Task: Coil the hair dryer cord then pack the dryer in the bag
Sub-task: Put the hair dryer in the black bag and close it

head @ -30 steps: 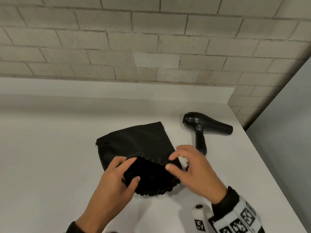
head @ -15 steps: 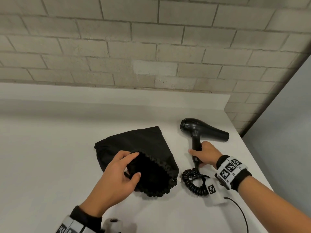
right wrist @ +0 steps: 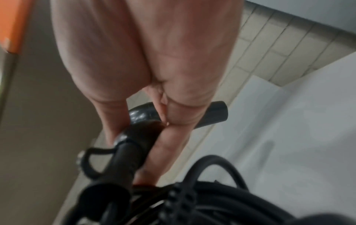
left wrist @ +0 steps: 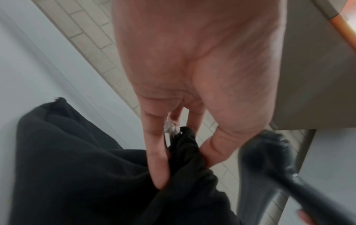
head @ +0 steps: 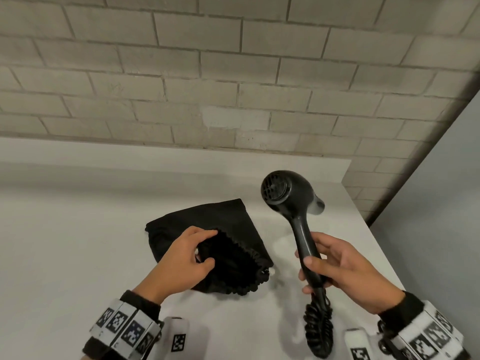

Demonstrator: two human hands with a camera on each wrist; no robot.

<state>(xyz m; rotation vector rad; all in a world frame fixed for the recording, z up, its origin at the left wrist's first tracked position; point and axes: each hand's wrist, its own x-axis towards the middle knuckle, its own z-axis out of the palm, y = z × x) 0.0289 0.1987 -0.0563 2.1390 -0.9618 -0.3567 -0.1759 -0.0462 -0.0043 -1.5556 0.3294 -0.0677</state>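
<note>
A black drawstring bag (head: 205, 224) lies on the white counter (head: 78, 242) with its ruffled mouth toward me. My left hand (head: 187, 258) pinches the near rim of that mouth; in the left wrist view the black bag (left wrist: 77, 167) cloth is bunched between thumb and fingers (left wrist: 156, 159). My right hand (head: 335, 266) grips the handle of the black hair dryer (head: 288, 196) and holds it up above the counter, to the right of the bag. The coiled cord (head: 318, 328) hangs bunched below the handle. In the right wrist view the dryer (right wrist: 138, 141) handle and cord (right wrist: 192, 197) fill the lower frame.
A pale brick wall (head: 233, 74) runs behind the counter. The counter ends at the right edge (head: 384, 242) beside a grey wall. White wrist-mounted camera units (head: 176, 336) sit near both wrists.
My right hand left the bag mouth, took the dryer by its handle and lifted it off the counter, the cord coming up with it. The left hand stayed on the bag rim.
</note>
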